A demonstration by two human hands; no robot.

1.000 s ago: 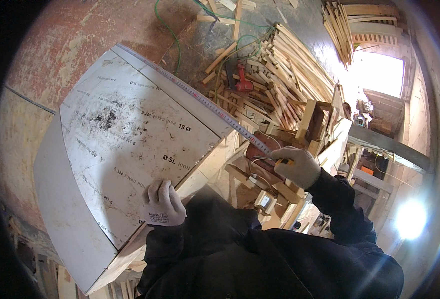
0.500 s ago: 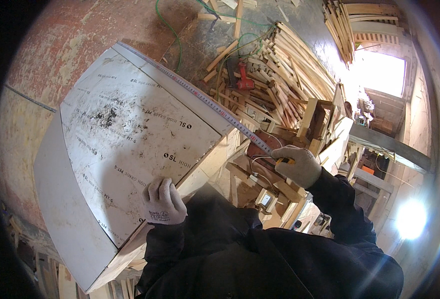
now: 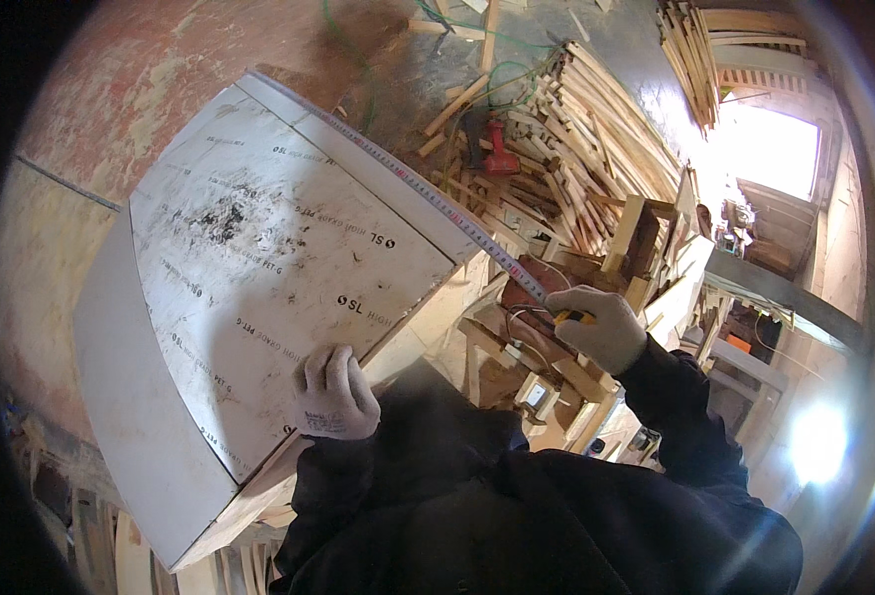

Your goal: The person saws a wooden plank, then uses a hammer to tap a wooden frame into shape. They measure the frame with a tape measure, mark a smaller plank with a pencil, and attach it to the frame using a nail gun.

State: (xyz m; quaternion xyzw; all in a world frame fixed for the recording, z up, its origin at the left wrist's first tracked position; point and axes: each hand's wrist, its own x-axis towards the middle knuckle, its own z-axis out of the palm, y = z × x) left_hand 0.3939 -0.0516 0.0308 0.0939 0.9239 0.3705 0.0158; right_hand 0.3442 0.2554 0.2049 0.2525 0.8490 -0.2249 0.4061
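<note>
A large white-faced panel (image 3: 289, 278) with dark scuffs in its middle lies in front of me, tilted across the view, with plain white strips along its sides. My left hand (image 3: 338, 397), in a pale work glove, rests on its near edge with the fingers laid over the surface. In my gloved right hand (image 3: 604, 329), the fingers are closed around a tape measure (image 3: 578, 317) with a bit of yellow showing. Its blade (image 3: 437, 200) is pulled out along the panel's far right edge and runs past the corner to my hand. The blade's far end is too small to make out.
A big heap of wooden slats (image 3: 606, 124) lies beyond the panel to the right. A red power tool (image 3: 500, 154) sits beside it, near a green hose (image 3: 505, 74). Offcuts and a wooden frame (image 3: 624, 238) stand close to my right hand. A grey beam (image 3: 785, 297) is farther right.
The view has shifted slightly, so the panel and wood heap sit a little farther right. Both hands keep their places, the right still holding the tape measure with its blade out.
</note>
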